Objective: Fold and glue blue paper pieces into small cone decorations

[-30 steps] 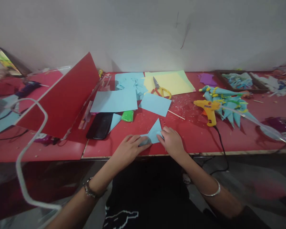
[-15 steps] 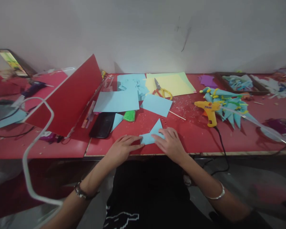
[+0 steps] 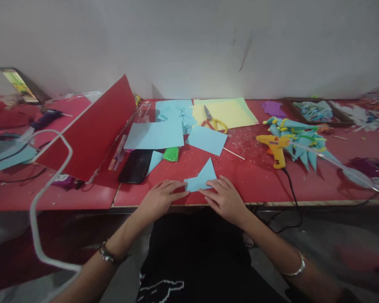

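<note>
A small folded sheet of light blue paper [image 3: 197, 182] lies near the table's front edge, one pointed flap standing out toward the back. My left hand [image 3: 162, 198] has its thumb and fingertips on the paper's left end. At the right end, my right hand [image 3: 225, 198] holds the lower corner between thumb and fingers, with the other fingers bent alongside. Just behind the left hand are a blue paper cone [image 3: 154, 161] and a green shiny packet [image 3: 171, 154]. A black phone [image 3: 135, 166] lies left of them.
Blue sheets [image 3: 154, 135], another blue piece [image 3: 207, 140] and yellow-handled scissors [image 3: 215, 121] lie behind. A yellow glue gun [image 3: 275, 148] with a cord rests at right, beside blue paper cones [image 3: 303, 147]. A red board [image 3: 94, 130] leans at left near a white curved tube [image 3: 34, 219].
My right hand has slid slightly down and toward the front edge, uncovering more of the folded paper. My left hand stays at the left end.
</note>
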`<action>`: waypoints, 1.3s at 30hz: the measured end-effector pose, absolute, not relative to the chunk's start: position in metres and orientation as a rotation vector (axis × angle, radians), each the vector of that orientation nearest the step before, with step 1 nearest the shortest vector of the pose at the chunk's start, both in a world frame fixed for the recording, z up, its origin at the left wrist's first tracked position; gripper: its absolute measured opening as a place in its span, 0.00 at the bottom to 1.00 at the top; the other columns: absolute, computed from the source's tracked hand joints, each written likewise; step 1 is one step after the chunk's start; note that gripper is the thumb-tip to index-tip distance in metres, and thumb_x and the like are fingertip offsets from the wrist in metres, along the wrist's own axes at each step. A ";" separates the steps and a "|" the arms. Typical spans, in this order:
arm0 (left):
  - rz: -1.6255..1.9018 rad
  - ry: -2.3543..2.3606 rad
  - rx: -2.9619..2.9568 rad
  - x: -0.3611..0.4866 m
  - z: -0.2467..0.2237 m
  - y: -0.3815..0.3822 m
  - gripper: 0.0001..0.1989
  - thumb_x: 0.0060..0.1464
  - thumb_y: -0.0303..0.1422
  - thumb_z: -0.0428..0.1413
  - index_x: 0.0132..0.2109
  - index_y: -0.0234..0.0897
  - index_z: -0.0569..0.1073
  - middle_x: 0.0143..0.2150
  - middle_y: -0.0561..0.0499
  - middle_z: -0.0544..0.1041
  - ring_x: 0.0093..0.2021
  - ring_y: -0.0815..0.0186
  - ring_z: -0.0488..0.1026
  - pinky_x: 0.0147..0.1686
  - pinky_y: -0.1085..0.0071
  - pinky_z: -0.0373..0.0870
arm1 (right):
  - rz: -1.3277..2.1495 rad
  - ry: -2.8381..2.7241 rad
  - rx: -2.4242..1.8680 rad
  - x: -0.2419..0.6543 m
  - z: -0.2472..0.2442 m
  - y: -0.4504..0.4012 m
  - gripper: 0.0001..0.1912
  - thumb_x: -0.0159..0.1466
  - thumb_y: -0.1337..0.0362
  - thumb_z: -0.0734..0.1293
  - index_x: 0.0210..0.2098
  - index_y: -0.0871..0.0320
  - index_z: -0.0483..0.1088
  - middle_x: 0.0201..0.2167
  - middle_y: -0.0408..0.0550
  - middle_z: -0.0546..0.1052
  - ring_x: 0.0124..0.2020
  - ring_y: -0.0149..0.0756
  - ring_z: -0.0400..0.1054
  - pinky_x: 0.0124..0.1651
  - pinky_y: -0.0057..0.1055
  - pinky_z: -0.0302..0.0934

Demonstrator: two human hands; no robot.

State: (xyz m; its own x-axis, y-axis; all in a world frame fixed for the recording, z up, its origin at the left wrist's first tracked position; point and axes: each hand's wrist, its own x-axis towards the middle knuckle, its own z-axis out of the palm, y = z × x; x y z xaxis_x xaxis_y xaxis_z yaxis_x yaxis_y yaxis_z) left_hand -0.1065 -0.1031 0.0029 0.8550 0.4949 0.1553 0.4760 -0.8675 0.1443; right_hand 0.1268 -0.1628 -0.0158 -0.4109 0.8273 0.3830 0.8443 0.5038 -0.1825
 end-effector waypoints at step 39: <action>0.498 0.912 2.792 -0.104 0.007 -0.110 0.12 0.53 0.24 0.46 0.40 0.39 0.70 0.42 0.50 0.73 0.42 0.66 0.68 0.42 0.67 0.65 | 0.610 -2.393 -1.548 0.137 0.019 -0.121 0.13 0.59 0.70 0.59 0.43 0.57 0.67 0.42 0.50 0.71 0.47 0.39 0.61 0.49 0.41 0.46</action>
